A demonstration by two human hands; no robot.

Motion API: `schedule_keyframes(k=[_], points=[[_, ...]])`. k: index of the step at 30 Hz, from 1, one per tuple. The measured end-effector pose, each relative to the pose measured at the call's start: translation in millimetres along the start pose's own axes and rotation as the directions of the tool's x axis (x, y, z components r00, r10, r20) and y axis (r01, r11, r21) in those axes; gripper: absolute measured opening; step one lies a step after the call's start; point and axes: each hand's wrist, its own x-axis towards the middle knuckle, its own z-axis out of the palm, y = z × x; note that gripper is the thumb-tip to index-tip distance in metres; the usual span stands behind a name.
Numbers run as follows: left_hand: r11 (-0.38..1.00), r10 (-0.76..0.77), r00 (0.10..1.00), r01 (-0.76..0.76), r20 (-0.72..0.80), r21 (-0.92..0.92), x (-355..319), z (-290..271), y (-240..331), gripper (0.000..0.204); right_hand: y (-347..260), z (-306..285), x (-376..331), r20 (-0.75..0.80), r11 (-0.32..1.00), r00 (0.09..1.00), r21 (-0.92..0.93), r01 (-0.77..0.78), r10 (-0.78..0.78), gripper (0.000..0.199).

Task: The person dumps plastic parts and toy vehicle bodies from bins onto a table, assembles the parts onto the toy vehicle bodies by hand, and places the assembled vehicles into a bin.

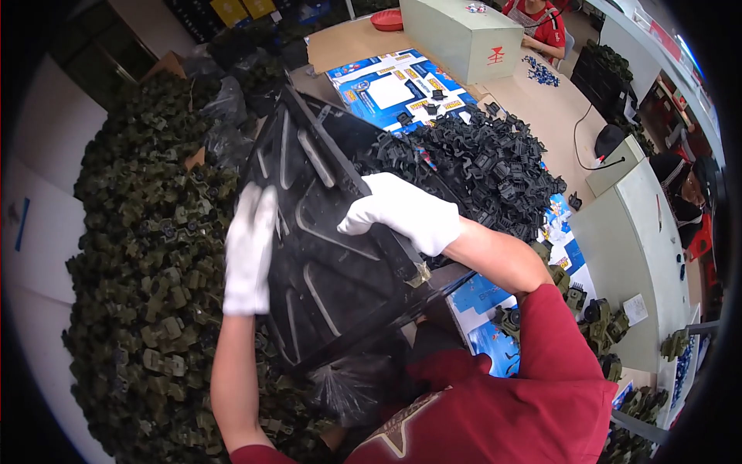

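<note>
A large black plastic crate [332,240] is tilted up on its side in front of me, its ribbed underside facing me. My right hand [402,213], in a white glove, is closed on the crate's right rim, with its thumb against the underside. White-gloved too, my left hand [251,251] lies flat along the crate's left edge, fingers stretched straight. Beyond the crate's raised side, a heap of small black plastic parts [495,166] spreads over the table. Some lie right at the crate's mouth; its inside is mostly hidden.
Olive-green plastic parts [154,309] form a big pile on my left. Flattened printed cardboard [386,85] covers part of the table. A pale green box-like stand [464,42] and a red bowl [386,21] stand farther back. Co-workers in red [549,31] sit beyond.
</note>
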Motion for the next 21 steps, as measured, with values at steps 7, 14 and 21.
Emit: schedule_keyframes(k=[7,14,21], points=[[0.777,-0.369,0.907,0.181,0.204,0.602,60.4,58.2,86.5,0.045,11.9,9.8,10.4,0.107,0.964,0.961,-0.04,0.262,-0.257,0.024],[0.613,-0.429,0.903,0.302,-0.013,0.731,61.9,76.9,88.5,0.014,7.1,-30.5,5.8,0.334,0.999,0.943,-0.036,0.017,-0.004,0.058],[0.636,-0.347,0.933,0.305,-0.09,0.709,38.9,72.0,89.0,0.026,196.3,-257.9,-25.7,-0.449,0.608,0.784,-0.499,-0.617,0.427,0.059]])
